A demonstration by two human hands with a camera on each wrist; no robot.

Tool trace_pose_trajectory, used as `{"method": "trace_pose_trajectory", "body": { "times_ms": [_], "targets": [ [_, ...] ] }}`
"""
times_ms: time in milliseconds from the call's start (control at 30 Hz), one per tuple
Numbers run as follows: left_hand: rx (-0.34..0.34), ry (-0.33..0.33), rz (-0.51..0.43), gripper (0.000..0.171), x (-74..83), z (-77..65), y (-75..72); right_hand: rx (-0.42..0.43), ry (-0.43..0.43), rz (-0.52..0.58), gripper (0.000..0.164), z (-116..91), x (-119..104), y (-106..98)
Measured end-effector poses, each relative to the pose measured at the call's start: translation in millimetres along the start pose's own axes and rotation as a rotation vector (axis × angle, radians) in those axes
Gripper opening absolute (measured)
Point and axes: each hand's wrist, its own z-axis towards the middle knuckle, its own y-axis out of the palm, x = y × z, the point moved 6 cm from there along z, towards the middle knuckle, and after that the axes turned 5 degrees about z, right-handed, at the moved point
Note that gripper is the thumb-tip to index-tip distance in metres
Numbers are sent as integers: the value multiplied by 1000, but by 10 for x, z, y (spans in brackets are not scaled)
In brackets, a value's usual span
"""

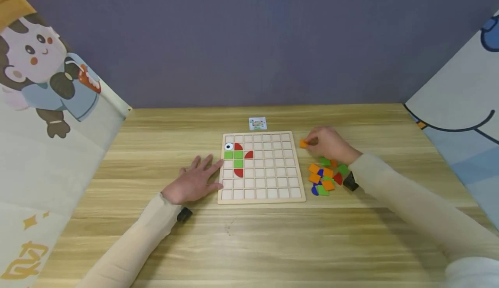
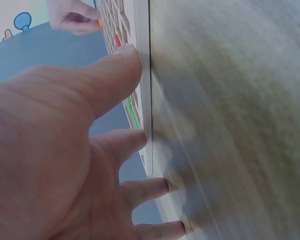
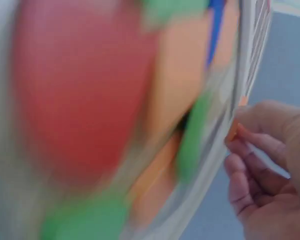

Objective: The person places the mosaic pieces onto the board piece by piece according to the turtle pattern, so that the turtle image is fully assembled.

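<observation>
A wooden grid board (image 1: 272,195) lies on the table with several tiles set in its upper left: a white eye tile (image 1: 228,147), green squares (image 1: 238,163) and red quarter-round tiles (image 1: 238,173). My left hand (image 1: 193,181) rests at the board's left edge, fingers spread; in the left wrist view its thumb (image 2: 121,70) touches the board's side. Just off the board's right edge, my right hand (image 1: 329,144) pinches an orange square tile (image 1: 303,144) between thumb and fingers. The right wrist view shows that pinch too, with the tile partly covered by the fingertips.
A loose pile of orange, green, blue and red tiles (image 1: 328,186) lies right of the board, below my right hand. A small picture card (image 1: 257,123) sits behind the board. A dark panel (image 1: 265,41) rises at the table's back edge.
</observation>
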Motion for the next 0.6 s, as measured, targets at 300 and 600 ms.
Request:
{"method": "trace_pose_trajectory", "body": {
  "times_ms": [300, 600],
  "targets": [
    [8, -2, 3, 71, -9, 13, 10, -51, -333, 26, 14, 176, -920, 483],
    [12, -6, 13, 72, -16, 27, 19, -141, -367, 15, 12, 354, -1287, 805]
  ]
}}
